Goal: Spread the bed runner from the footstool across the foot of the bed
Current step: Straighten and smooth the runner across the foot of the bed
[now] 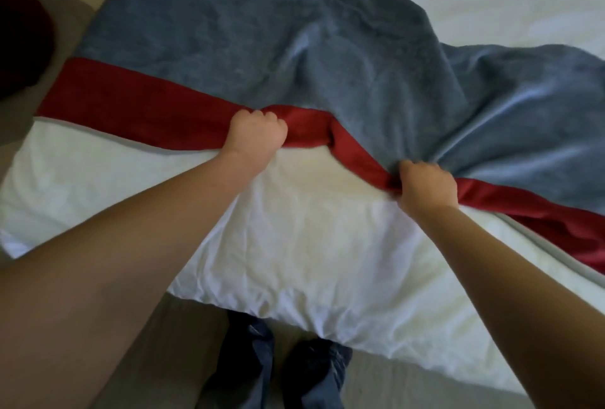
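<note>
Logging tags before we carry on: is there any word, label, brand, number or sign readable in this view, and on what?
None: no text can be read anywhere in the head view.
The bed runner, blue-grey with a red border, shows no tag or print.
The white bedding is plain.
The left hand and right hand grip the red border; neither shows any writing.

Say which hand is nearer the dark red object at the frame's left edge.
Left. The left hand grips the runner's red band right of the dark red object; the right hand grips the band farther right.
</note>
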